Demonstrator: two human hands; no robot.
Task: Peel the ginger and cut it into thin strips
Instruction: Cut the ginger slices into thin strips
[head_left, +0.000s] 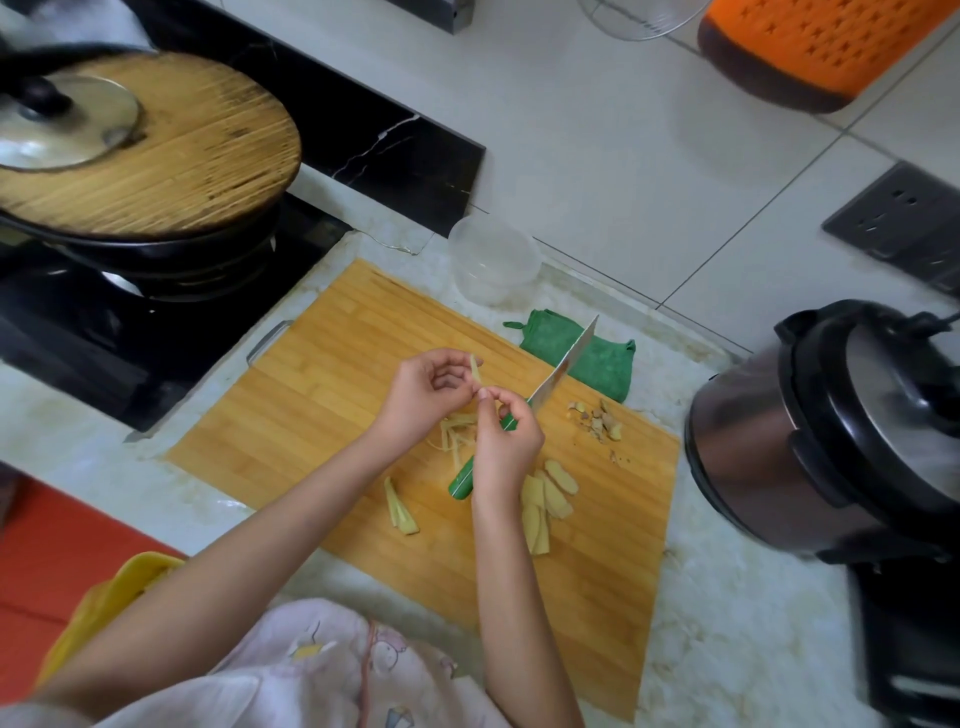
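Forearms (249, 540) reach over a bamboo cutting board (311, 395) on the desk (727, 597). The left hand (426, 392) pinches a thin ginger strip (475, 370). The right hand (506, 444) grips a green-handled knife (566, 364), fingertips touching that strip. More ginger slices (551, 493) lie beside the right wrist, with peel scraps (597, 420) near the blade.

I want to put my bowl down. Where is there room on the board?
The cutting board is bare on its left, between the metal handle and the left hand, and at the near corner below the ginger slices. The middle is crowded: knife, right hand, ginger strips, peel scraps.
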